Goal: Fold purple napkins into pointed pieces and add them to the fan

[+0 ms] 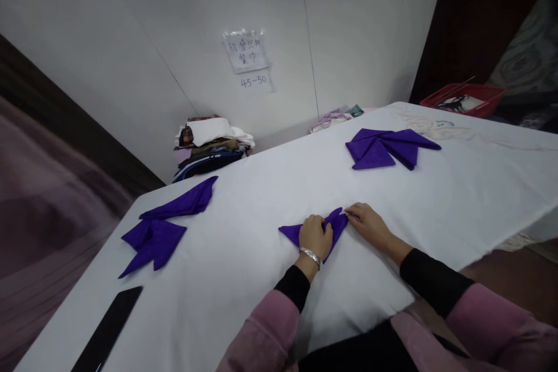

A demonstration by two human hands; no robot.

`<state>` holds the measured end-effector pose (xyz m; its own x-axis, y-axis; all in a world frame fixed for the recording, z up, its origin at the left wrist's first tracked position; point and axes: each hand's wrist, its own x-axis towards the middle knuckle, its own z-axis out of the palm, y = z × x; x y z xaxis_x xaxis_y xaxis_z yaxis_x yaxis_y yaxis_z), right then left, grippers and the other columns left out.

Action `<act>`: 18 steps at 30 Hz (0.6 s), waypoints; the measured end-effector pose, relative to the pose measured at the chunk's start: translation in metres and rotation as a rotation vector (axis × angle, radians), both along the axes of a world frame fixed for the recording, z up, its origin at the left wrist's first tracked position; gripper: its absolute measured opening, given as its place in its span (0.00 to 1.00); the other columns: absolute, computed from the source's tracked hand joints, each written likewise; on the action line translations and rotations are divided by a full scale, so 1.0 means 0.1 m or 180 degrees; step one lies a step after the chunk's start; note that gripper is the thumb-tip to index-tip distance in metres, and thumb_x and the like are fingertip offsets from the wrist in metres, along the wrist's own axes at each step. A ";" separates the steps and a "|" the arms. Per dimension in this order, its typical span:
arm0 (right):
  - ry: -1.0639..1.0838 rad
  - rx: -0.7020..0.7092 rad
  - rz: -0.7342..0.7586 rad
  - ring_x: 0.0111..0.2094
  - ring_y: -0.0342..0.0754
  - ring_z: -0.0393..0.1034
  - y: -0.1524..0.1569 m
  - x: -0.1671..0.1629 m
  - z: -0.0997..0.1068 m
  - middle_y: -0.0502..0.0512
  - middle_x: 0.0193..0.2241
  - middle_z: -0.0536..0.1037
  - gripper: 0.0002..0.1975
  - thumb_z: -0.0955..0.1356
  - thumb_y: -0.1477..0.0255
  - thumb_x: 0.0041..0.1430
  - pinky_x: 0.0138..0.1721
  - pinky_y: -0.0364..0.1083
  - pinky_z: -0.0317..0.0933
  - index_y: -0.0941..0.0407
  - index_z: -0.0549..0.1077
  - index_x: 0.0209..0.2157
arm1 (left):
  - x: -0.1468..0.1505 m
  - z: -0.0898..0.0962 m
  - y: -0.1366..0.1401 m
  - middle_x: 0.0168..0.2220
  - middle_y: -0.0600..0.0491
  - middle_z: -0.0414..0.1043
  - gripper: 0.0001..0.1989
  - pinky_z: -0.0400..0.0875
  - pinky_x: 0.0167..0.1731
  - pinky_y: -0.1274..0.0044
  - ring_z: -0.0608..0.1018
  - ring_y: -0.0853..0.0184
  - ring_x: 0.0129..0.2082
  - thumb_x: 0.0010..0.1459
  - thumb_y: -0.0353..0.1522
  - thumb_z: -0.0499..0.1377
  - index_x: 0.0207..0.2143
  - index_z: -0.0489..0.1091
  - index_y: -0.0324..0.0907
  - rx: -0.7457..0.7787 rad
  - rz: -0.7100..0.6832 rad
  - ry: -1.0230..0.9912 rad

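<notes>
A partly folded purple cloth napkin (291,232) lies on the white-covered table in front of me, its pointed ends showing to the left and at the top. My left hand (315,237), a silver bangle at its wrist, lies over the middle of the napkin with its fingers curled down on the cloth. At the napkin's right edge my right hand (362,222) has thumb and fingertips pinched together on the cloth. Beneath my left palm, the folds are hidden.
Other folded purple napkins lie at the far right (379,150) and at the left (152,241). A black flat object (108,328) rests at the near left. Stacked clothes (211,148) and a red basket (483,100) stand past the table's far edge, near the wall.
</notes>
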<state>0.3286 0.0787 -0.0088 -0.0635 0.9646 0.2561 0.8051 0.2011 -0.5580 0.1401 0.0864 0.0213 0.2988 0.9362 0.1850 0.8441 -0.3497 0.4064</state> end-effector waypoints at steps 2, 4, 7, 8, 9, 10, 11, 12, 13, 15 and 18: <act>0.0046 -0.0004 0.0004 0.42 0.51 0.65 0.00 0.00 0.02 0.55 0.37 0.73 0.15 0.58 0.67 0.58 0.44 0.50 0.60 0.53 0.73 0.41 | -0.02 -0.02 0.00 0.32 0.51 0.69 0.07 0.65 0.35 0.72 0.71 0.64 0.35 0.58 0.33 0.50 0.30 0.66 0.42 -0.0013 0.0076 -0.0185; 0.0067 -0.0023 0.0005 0.42 0.51 0.64 -0.01 -0.01 0.05 0.55 0.37 0.73 0.15 0.58 0.66 0.59 0.43 0.49 0.60 0.53 0.73 0.40 | -0.03 -0.03 -0.01 0.31 0.52 0.69 0.08 0.64 0.35 0.73 0.71 0.65 0.34 0.58 0.33 0.49 0.30 0.66 0.42 -0.0015 0.0132 -0.0353; -0.0023 -0.0061 0.0066 0.41 0.51 0.64 -0.02 -0.04 0.09 0.56 0.37 0.72 0.15 0.60 0.63 0.59 0.42 0.49 0.60 0.54 0.73 0.41 | -0.02 -0.05 -0.01 0.30 0.52 0.69 0.09 0.63 0.33 0.74 0.71 0.65 0.33 0.58 0.34 0.49 0.30 0.66 0.41 -0.0004 0.0190 -0.0532; -0.0069 -0.0066 0.0113 0.41 0.51 0.64 -0.01 -0.04 0.09 0.56 0.37 0.72 0.15 0.61 0.63 0.58 0.41 0.49 0.60 0.54 0.73 0.40 | -0.02 -0.06 -0.01 0.30 0.52 0.69 0.09 0.63 0.33 0.74 0.71 0.65 0.33 0.58 0.34 0.49 0.30 0.66 0.41 -0.0006 0.0207 -0.0576; -0.0104 -0.0066 0.0162 0.41 0.51 0.64 -0.01 -0.04 0.09 0.56 0.37 0.72 0.14 0.62 0.62 0.58 0.41 0.49 0.60 0.54 0.73 0.40 | -0.02 -0.06 -0.02 0.30 0.52 0.69 0.08 0.63 0.32 0.74 0.71 0.65 0.32 0.58 0.34 0.49 0.29 0.66 0.41 -0.0010 0.0223 -0.0617; -0.0121 -0.0068 0.0203 0.40 0.51 0.64 -0.01 -0.04 0.09 0.56 0.37 0.72 0.14 0.62 0.62 0.57 0.41 0.49 0.60 0.54 0.74 0.39 | -0.02 -0.07 -0.02 0.29 0.52 0.69 0.08 0.63 0.32 0.74 0.71 0.66 0.31 0.58 0.33 0.50 0.29 0.66 0.41 -0.0013 0.0232 -0.0660; -0.0109 -0.0064 0.0217 0.40 0.51 0.64 0.00 -0.04 0.08 0.56 0.37 0.72 0.13 0.62 0.62 0.57 0.41 0.49 0.60 0.53 0.74 0.38 | -0.03 -0.07 -0.02 0.29 0.52 0.69 0.08 0.62 0.32 0.75 0.71 0.66 0.31 0.57 0.33 0.50 0.29 0.65 0.41 -0.0017 0.0236 -0.0705; -0.0061 -0.0054 0.0201 0.40 0.51 0.64 0.00 -0.03 0.07 0.56 0.36 0.72 0.13 0.62 0.62 0.57 0.41 0.49 0.60 0.53 0.74 0.38 | -0.03 -0.07 -0.02 0.29 0.52 0.68 0.08 0.62 0.31 0.75 0.70 0.66 0.31 0.57 0.33 0.50 0.29 0.65 0.41 -0.0022 0.0239 -0.0750; 0.0020 -0.0032 0.0152 0.40 0.51 0.64 0.00 -0.02 0.06 0.56 0.36 0.72 0.13 0.62 0.63 0.58 0.41 0.50 0.61 0.53 0.73 0.39 | -0.03 -0.07 -0.02 0.29 0.52 0.68 0.08 0.62 0.31 0.75 0.70 0.66 0.30 0.57 0.33 0.50 0.29 0.65 0.41 -0.0026 0.0238 -0.0796; 0.0233 0.0048 0.0056 0.41 0.52 0.65 0.00 0.01 0.03 0.55 0.37 0.72 0.14 0.62 0.63 0.58 0.41 0.51 0.61 0.52 0.71 0.42 | -0.05 -0.07 -0.02 0.28 0.53 0.68 0.07 0.61 0.30 0.75 0.70 0.67 0.30 0.57 0.33 0.50 0.29 0.65 0.42 -0.0036 0.0268 -0.0911; 0.0485 0.0226 0.0162 0.45 0.52 0.64 -0.02 0.05 -0.02 0.55 0.42 0.71 0.13 0.62 0.63 0.58 0.45 0.52 0.61 0.51 0.71 0.42 | -0.07 -0.08 -0.01 0.27 0.54 0.68 0.08 0.61 0.29 0.76 0.69 0.67 0.28 0.57 0.34 0.51 0.28 0.65 0.42 -0.0099 0.0382 -0.1161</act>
